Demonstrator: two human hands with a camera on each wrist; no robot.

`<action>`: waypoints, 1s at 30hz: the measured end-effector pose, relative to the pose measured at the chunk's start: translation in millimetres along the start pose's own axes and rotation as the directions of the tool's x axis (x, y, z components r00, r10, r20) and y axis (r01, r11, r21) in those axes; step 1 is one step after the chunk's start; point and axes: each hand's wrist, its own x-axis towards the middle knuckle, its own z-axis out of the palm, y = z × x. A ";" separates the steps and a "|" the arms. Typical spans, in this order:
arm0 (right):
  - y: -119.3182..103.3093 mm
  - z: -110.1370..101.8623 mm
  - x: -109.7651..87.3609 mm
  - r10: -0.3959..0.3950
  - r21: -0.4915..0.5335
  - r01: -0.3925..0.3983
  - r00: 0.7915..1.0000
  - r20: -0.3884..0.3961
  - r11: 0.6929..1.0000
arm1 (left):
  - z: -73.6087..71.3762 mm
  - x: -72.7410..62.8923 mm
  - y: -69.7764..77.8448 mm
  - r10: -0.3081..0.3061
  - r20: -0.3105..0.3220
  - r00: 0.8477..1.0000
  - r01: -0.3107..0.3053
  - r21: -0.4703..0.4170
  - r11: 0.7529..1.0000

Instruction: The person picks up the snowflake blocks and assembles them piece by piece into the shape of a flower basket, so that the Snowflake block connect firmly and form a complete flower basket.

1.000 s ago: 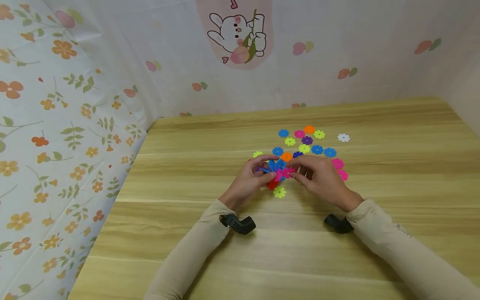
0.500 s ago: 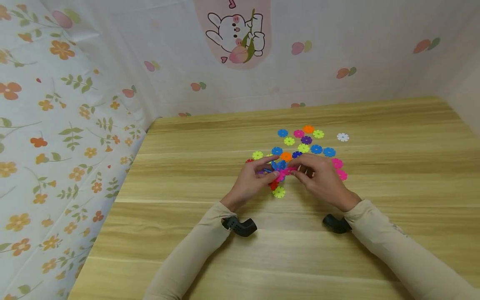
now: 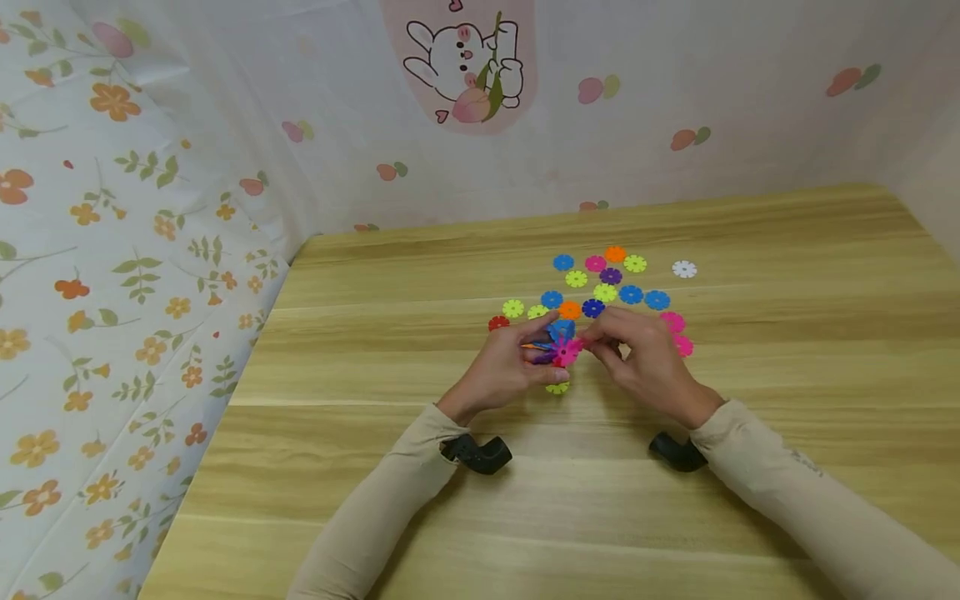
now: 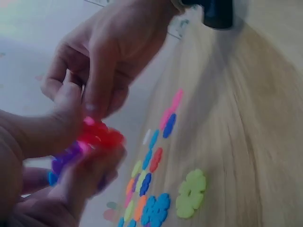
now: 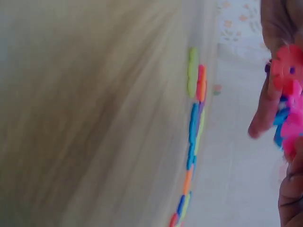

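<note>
My left hand [image 3: 504,364] holds a cluster of joined snowflake discs [image 3: 564,351], thumb below and forefinger above. Pink, blue and purple discs show in the head view, and red and pink ones [image 4: 102,134] in the left wrist view. From the other side, my right hand [image 3: 643,354] pinches the edge of a pink disc at the cluster with thumb and forefinger. Fingers hide part of the cluster, so I cannot tell how every disc is joined. In the right wrist view the cluster [image 5: 289,71] is cut off by the frame edge.
Loose snowflake discs lie flat on the wooden table [image 3: 450,517] beyond the hands, among them an orange disc [image 3: 570,310] and a white disc [image 3: 684,269]. A yellow-green disc [image 3: 557,388] lies just below the left hand. A patterned cloth [image 3: 330,100] hangs behind.
The cluster has turned in my left hand, so a pink disc now faces up toward the head camera. The left thumb has shifted lower; the right hand keeps its pinch.
</note>
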 end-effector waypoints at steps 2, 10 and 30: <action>-1.1 1.5 0.2 -0.015 0.005 0.015 1.000 0.005 1.000 | 0.4 -0.2 0.4 -0.006 0.001 1.000 0.006 -0.014 1.000; 3.0 -7.7 3.0 0.044 0.012 -0.046 0.992 0.114 0.999 | -2.2 4.6 -9.6 -0.008 -0.055 0.998 0.004 -0.076 0.997; 48.9 -70.8 -11.8 0.558 -0.500 -0.334 0.724 0.407 0.799 | -11.3 1.4 -14.5 0.033 -0.050 0.998 -0.048 -0.345 0.937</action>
